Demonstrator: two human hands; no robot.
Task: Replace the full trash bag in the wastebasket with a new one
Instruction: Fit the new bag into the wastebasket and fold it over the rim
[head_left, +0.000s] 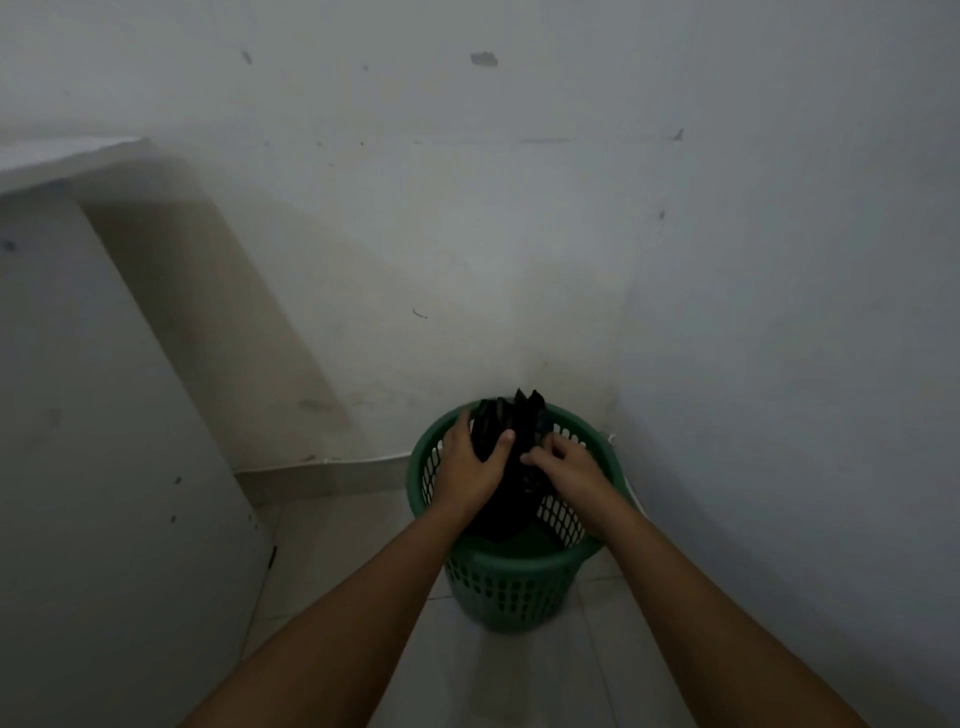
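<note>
Over the green mesh wastebasket (511, 571), my left hand (470, 465) and right hand (563, 467) clutch the black trash bag (511, 421); thin plastic might snag and tear.

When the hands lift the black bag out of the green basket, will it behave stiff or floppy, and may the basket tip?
The black bag looks like thin, crumpled film, so it will probably be floppy and sag. The left hand and right hand both grip it, which should steady it. The green basket has open lattice walls and looks light, so it may lift or tip.
</note>
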